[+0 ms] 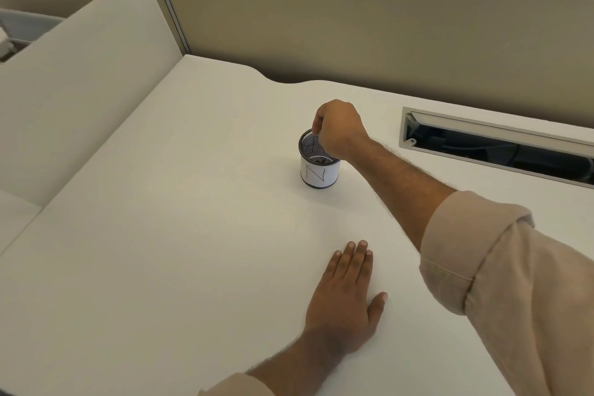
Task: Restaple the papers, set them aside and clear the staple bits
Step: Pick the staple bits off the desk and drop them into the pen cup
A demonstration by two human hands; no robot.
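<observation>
A small black mesh cup (319, 170) wrapped in a white label marked "N" stands upright near the middle of the white desk (193, 235). My right hand (340, 130) hovers over the cup's rim with its fingers curled and the fingertips pointing down into the opening; anything pinched between them is too small to see. Dark bits lie at the bottom of the cup. My left hand (344, 299) lies flat on the desk, palm down, fingers straight, in front of the cup. No papers or stapler are in view.
A long open cable slot (495, 148) is cut into the desk at the right. A beige partition wall (353, 26) runs along the back. A white rounded side panel (80, 90) rises at the left edge.
</observation>
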